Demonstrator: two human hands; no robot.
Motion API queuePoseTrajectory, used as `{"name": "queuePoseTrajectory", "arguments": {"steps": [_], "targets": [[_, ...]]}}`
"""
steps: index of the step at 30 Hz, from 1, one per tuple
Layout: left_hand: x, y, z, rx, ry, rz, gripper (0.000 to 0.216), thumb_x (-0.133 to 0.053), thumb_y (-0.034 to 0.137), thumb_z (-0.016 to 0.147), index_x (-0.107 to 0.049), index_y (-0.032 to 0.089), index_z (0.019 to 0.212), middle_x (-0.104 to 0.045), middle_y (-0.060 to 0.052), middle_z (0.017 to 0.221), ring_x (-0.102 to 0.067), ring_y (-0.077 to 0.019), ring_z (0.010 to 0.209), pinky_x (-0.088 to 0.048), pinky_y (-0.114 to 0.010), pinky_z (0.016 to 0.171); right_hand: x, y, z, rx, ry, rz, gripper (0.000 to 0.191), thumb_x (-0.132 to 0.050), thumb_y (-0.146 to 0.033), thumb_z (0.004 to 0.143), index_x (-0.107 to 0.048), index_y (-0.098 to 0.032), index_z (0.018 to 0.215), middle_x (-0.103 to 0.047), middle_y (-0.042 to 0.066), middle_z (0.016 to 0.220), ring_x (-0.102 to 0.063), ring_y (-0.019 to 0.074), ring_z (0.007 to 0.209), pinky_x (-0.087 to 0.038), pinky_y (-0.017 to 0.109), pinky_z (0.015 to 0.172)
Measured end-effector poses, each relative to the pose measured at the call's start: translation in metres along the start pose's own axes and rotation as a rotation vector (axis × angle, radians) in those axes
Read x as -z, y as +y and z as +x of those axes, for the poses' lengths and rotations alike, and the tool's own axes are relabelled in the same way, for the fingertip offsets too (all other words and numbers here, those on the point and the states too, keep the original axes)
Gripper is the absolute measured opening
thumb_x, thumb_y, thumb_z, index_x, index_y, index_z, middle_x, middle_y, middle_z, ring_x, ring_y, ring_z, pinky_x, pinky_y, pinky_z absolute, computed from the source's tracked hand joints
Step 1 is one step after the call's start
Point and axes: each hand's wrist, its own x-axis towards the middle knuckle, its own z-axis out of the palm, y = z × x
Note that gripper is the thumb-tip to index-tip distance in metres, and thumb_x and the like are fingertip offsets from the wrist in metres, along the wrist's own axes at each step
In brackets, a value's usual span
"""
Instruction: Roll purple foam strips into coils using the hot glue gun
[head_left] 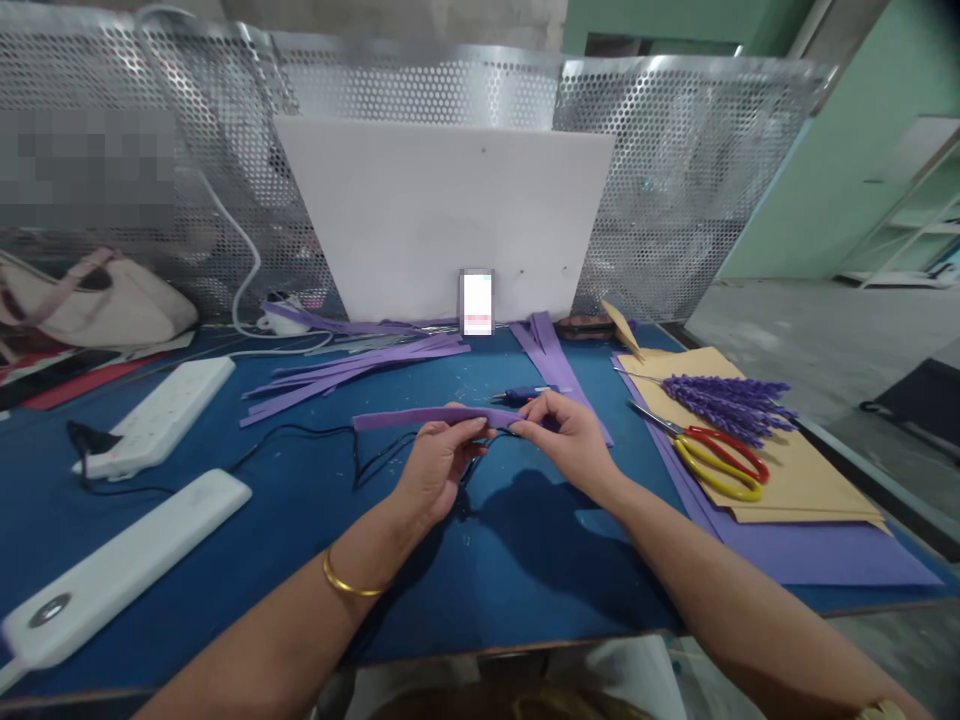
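L hand (439,465) & R hand (564,438) both pinch purple strip (409,416), held abv desk (315,570), approx midway btwn front & rear edges. Scissors (681,436) on tan sheets (802,490) nr desk's R edge.

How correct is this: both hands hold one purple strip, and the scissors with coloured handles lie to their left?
Only the side is wrong: the head view shows the scissors to their right. The left hand and right hand do hold one purple strip.
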Motion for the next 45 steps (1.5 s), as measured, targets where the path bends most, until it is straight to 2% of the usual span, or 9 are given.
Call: {"name": "queuePoseTrajectory", "arguments": {"steps": [5,12,18,24,30,41,45], "targets": [[0.001,-0.001,0.001,0.038,-0.003,-0.015,0.025,-0.087,0.012,0.052,-0.067,0.013,0.065,-0.069,-0.003,0.06,-0.066,-0.0147,0.061,-0.047,-0.02,0.051,0.001,0.003,0.0,0.001,0.021,-0.012,0.024,-0.071,-0.032,0.082,-0.055,-0.021,0.068,-0.065,-0.001,0.075,-0.059,0.0152,0.073,-0.045,0.029,0.072],[0.003,-0.005,0.005,-0.02,0.004,0.031,0.034,-0.093,0.023,0.052,-0.071,0.011,0.075,-0.069,-0.001,0.065,-0.064,-0.0122,0.063,-0.047,-0.019,0.051,-0.001,0.001,-0.003,0.0,-0.013,-0.05,0.023,-0.071,-0.032,0.083,-0.055,-0.022,0.069,-0.066,-0.001,0.075,-0.059,0.0157,0.072,-0.043,0.03,0.069],[0.006,-0.009,0.006,0.059,-0.009,-0.062,0.035,-0.094,0.026,0.053,-0.069,0.014,0.074,-0.068,0.0,0.07,-0.063,-0.0116,0.066,-0.05,-0.02,0.055,-0.004,0.001,-0.005,-0.008,-0.013,-0.051,0.02,-0.068,-0.03,0.084,-0.055,-0.022,0.071,-0.068,0.001,0.08,-0.059,0.0168,0.073,-0.043,0.031,0.069],[0.003,-0.008,0.005,-0.026,0.019,0.035,0.036,-0.094,0.027,0.051,-0.073,0.01,0.076,-0.069,-0.002,0.069,-0.063,-0.0133,0.068,-0.05,-0.022,0.058,-0.007,0.0,-0.007,-0.011,0.002,-0.048,0.02,-0.068,-0.03,0.084,-0.056,-0.022,0.071,-0.068,0.001,0.077,-0.06,0.0169,0.071,-0.043,0.031,0.067],[0.003,-0.009,0.005,-0.025,0.02,0.052,0.041,-0.095,0.032,0.045,-0.074,0.011,0.073,-0.071,-0.003,0.069,-0.063,-0.0141,0.068,-0.051,-0.023,0.059,-0.008,0.0,-0.008,0.02,0.0,-0.04,0.02,-0.069,-0.028,0.083,-0.055,-0.021,0.07,-0.068,0.0,0.078,-0.058,0.0145,0.069,-0.043,0.029,0.066],[0.002,-0.011,0.002,-0.073,-0.031,0.124,0.037,-0.094,0.034,0.047,-0.076,0.012,0.071,-0.071,-0.004,0.068,-0.063,-0.0138,0.067,-0.05,-0.022,0.059,-0.011,-0.001,-0.009,0.013,-0.012,-0.036,0.022,-0.069,-0.03,0.083,-0.055,-0.021,0.069,-0.064,-0.001,0.073,-0.056,0.0142,0.067,-0.041,0.029,0.063],[0.003,-0.009,0.004,-0.103,0.011,0.098,0.037,-0.095,0.034,0.045,-0.075,0.012,0.068,-0.07,-0.003,0.066,-0.061,-0.0128,0.064,-0.049,-0.022,0.057,-0.01,-0.001,-0.009,-0.002,-0.034,-0.068,0.02,-0.069,-0.032,0.082,-0.056,-0.021,0.07,-0.063,-0.001,0.073,-0.055,0.0149,0.069,-0.04,0.029,0.063]]}}
